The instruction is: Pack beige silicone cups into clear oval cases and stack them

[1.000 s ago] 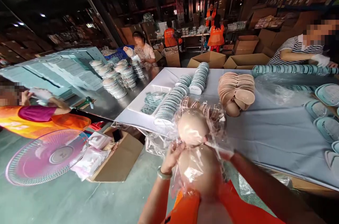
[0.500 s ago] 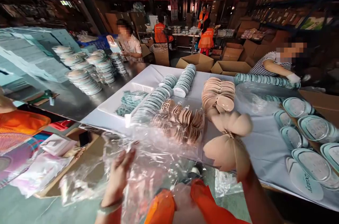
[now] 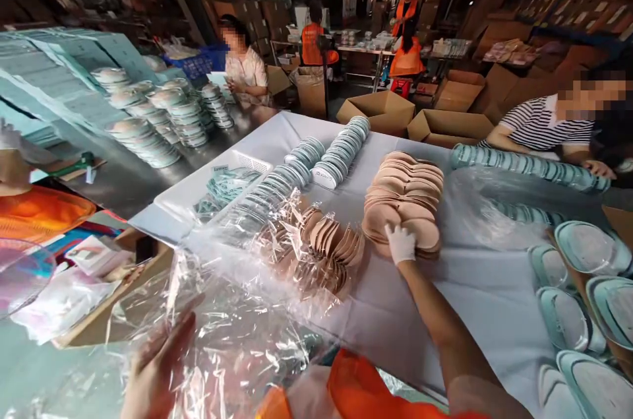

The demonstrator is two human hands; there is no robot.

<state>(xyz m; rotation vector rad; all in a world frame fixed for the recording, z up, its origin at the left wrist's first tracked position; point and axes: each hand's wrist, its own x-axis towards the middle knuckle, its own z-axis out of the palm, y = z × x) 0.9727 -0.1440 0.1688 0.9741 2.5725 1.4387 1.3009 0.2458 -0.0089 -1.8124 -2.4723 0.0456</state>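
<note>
Evidently light and soft, the beige pads [image 3: 403, 198] sit under the right hand [image 3: 400, 242] (gloved fingers pressing flat), while the left hand [image 3: 158, 366] holds crinkly plastic wrap [image 3: 237, 313], fingers spread.

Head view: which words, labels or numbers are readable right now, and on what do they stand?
None can be read for certain.
White round lid at the row's front end: dark printed word, too blurred.
Teal round case at right: faint marking, unreadable.
Teal flat cartons at left: print too small.
Shelf boxes: labels too far.
</note>
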